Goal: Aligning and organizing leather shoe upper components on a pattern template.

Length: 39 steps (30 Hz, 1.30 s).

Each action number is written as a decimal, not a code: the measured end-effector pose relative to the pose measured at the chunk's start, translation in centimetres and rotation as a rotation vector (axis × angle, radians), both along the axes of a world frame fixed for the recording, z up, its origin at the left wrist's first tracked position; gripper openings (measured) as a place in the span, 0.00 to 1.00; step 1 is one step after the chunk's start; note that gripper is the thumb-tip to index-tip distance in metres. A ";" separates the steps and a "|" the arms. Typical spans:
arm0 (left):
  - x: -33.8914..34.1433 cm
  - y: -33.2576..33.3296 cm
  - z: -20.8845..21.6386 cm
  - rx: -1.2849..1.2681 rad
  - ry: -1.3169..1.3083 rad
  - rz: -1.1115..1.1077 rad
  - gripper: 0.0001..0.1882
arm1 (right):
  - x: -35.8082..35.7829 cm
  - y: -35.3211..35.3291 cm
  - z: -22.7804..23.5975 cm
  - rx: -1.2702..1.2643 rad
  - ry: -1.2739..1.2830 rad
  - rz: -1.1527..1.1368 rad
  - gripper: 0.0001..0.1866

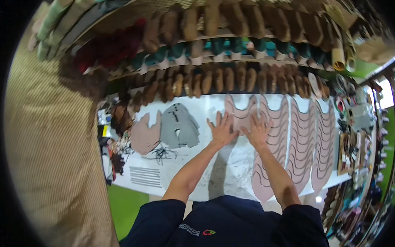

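Note:
A pink U-shaped cut piece (241, 123) with a dark edge line lies on the white table (199, 167). My left hand (222, 129) rests on its left side with fingers spread. Across from it, my right hand (258, 131) lies flat, fingers apart, over the right side of the piece and the neighbouring column. Overlapping pink pieces (301, 141) run in long columns to the right of my hands. Left of my left hand sit a stack of grey cut pieces (178, 124) and a stack of pink pieces (146, 136).
Black cords (162, 155) lie tangled below the stacks, with several grey strips (145, 176) near the front left. Shelves of brown shoe-shaped forms (208, 83) rise behind the table. Small clutter (119, 143) fills the left edge. A tan woven sheet (54, 141) hangs at far left.

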<state>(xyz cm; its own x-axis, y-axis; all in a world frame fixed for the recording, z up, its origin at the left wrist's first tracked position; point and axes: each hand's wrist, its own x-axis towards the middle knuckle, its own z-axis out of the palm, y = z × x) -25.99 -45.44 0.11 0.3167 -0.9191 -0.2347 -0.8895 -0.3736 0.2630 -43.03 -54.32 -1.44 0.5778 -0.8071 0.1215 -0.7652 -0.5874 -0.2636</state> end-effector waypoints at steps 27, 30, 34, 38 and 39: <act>25.8 35.4 2.6 -0.121 -0.111 0.391 0.29 | 31.1 25.4 4.8 0.072 -0.301 0.521 0.11; 27.5 35.5 2.0 -0.152 -0.082 0.322 0.29 | 33.1 25.9 4.3 0.049 -0.171 0.531 0.09; 29.0 35.7 1.2 -0.163 -0.033 0.303 0.27 | 34.9 25.4 3.6 -0.084 -0.089 0.544 0.07; 29.8 36.1 0.8 -0.192 -0.002 0.279 0.26 | 36.8 24.4 4.6 -0.060 -0.030 0.523 0.06; 29.8 36.1 0.8 -0.199 0.002 0.273 0.26 | 37.5 23.9 5.0 -0.081 -0.075 0.470 0.06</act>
<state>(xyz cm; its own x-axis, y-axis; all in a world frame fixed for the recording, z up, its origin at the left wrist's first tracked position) 3.80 -9.34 0.91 0.5573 -0.8282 -0.0597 -0.7630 -0.5392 0.3566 -5.49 -30.42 3.56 0.8650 -0.4464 0.2290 -0.3919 -0.8862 -0.2470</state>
